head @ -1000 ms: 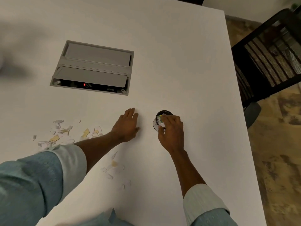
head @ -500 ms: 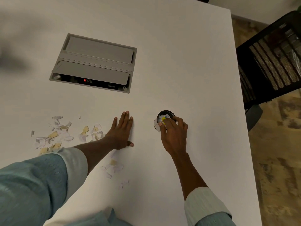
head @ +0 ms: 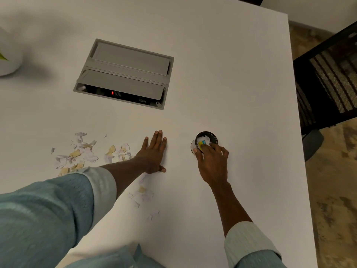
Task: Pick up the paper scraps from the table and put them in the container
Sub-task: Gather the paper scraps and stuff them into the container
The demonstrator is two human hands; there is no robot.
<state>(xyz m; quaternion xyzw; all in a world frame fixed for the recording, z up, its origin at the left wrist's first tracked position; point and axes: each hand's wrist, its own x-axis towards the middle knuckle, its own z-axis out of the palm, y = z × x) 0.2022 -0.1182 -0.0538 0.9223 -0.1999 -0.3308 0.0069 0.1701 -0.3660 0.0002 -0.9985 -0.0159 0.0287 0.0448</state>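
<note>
Left hand (head: 153, 153) flat on the desk (head: 241, 84), grip spread; right hand (head: 212, 163) curls over the container (head: 214, 136), whether its grip pinches anything we cannot tell. We judge pressing may tip it, spilling paper scraps (head: 204, 139)

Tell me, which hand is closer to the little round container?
Right. The right hand is at the container, fingertips over its mouth and thumb against its side. The left hand lies flat on the table to the container's left, apart from it.

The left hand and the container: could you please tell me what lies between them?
In the head view, only a bare stretch of white table lies between the left hand and the container.
</note>
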